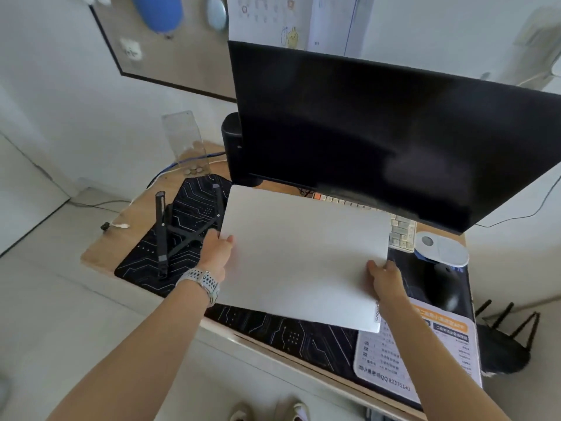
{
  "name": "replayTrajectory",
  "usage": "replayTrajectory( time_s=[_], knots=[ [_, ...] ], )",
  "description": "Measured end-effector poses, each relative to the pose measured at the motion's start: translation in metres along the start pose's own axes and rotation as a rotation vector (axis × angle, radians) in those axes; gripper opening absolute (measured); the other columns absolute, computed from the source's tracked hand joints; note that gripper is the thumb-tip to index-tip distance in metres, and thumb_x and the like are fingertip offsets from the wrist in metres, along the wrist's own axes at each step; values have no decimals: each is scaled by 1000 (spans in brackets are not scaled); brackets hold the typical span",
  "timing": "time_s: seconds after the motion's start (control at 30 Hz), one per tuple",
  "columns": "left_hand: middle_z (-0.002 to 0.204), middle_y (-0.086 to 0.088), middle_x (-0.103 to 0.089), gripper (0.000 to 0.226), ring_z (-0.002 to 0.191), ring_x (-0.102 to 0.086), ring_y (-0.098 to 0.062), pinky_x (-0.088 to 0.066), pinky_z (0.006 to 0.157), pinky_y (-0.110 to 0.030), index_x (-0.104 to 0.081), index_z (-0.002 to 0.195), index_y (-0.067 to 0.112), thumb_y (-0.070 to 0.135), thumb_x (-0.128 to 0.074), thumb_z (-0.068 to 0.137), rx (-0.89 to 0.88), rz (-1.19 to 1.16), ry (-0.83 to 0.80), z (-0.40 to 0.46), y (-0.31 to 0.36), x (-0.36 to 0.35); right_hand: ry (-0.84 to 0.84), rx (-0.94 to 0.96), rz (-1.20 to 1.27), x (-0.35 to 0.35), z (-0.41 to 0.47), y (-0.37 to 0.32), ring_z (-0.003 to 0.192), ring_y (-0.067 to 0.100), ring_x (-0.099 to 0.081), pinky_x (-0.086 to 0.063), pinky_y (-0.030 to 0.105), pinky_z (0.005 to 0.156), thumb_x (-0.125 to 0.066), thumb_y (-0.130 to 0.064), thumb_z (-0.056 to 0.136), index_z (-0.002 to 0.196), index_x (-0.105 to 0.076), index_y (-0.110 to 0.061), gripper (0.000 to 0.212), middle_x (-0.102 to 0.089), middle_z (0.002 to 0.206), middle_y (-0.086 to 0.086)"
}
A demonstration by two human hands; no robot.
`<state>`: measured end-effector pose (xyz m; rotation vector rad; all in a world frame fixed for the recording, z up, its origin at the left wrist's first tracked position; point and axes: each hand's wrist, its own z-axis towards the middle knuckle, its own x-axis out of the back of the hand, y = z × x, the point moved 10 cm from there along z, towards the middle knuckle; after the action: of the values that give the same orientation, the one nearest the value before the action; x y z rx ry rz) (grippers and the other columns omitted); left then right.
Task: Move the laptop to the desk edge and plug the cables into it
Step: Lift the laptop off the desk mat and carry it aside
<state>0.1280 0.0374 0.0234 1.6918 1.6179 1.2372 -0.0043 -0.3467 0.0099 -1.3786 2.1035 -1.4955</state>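
Laptop (303, 256) closed, left hand (216, 250), right hand (384, 279) gripping its sides

laptop (303, 256) on desk mat (188, 208), before monitor (394, 138); folding stand (179, 229) left, mouse (443, 284) right.

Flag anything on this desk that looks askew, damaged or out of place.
The closed laptop sits skewed to the desk edge, gripped by the left hand and right hand, covering part of the keyboard. No damage or spills visible.
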Motion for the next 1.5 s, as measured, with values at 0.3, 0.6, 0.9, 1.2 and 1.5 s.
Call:
replayTrajectory(
  time_s=[0.3,0.6,0.9,1.2,1.5],
  knots=[
    [127,-7,-56,28,111,-52,-25,-42,94,-39,-51,124,11,20,-50,98,-39,-150,156,-4,40,105,-202,209,9,-87,-29,-109,84,21,-47,-35,30,74,-49,-19,97,101,-45,-8,12,-49,83,-1],
    [100,-8,-68,20,92,-65,-30,-52,90,-55,-61,90,24,39,-65,77,-34,-187,363,27,2,214,-322,329,-43,-174,-62,-157,66,9,-38,-28,24,55,-48,-17,97,72,-35,-23,29,-40,75,-3],
    [99,-9,-63,11,94,-61,-29,-51,90,-53,-53,82,22,21,-62,88,35,-404,287,71,10,245,-267,336,-20,-245,-69,-174,66,15,-36,-30,26,58,-50,-14,96,69,-35,-19,31,-37,71,0],
    [91,-8,-61,16,94,-60,-30,-50,94,-52,-52,81,17,7,-56,92,-6,-397,214,117,16,261,-207,350,-13,-289,-60,-171,62,14,-26,-25,28,60,-52,-15,95,67,-31,-19,35,-27,69,0],
    [84,2,-57,8,75,-57,-12,-50,67,-29,-53,100,10,11,-58,93,42,-351,236,138,-19,250,-210,295,-28,-307,-36,-143,68,14,-37,-33,28,64,-53,-13,95,70,-38,-17,29,-36,73,2]
  ],
)
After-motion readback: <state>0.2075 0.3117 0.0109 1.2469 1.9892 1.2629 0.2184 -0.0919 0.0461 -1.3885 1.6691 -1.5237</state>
